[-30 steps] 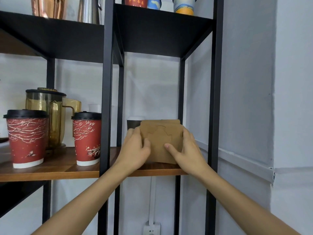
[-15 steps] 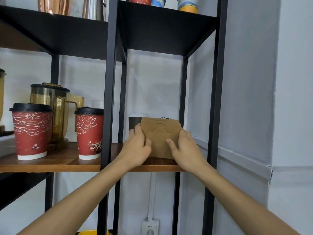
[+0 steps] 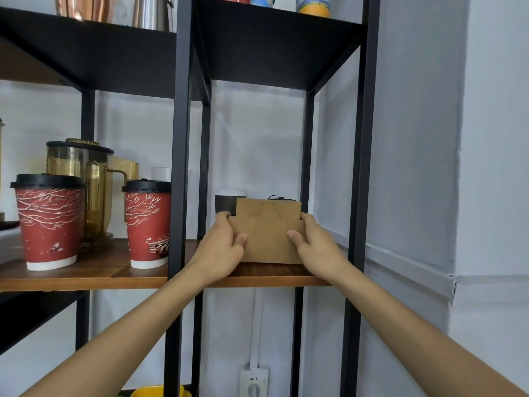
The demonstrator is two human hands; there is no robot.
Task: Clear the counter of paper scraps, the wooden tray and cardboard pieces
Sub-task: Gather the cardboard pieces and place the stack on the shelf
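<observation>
Black-framed shelf unit [image 3: 183,167], wooden shelf [image 3: 272,275] at chest height. Upright on it, stacked cardboard pieces [image 3: 267,233], pinched between left hand [image 3: 221,243] and right hand [image 3: 316,247], fingers closed on both edges. Cardboard nearly stowed, probably; desk, tray and scraps out of view.

walls: pale grey-white painted wall [image 3: 415,138] | furniture: black metal-framed shelving unit [image 3: 181,138] with brown wooden shelf board [image 3: 86,270] | fittings: white wall power socket [image 3: 254,382] low behind the frame | light: soft, even
</observation>
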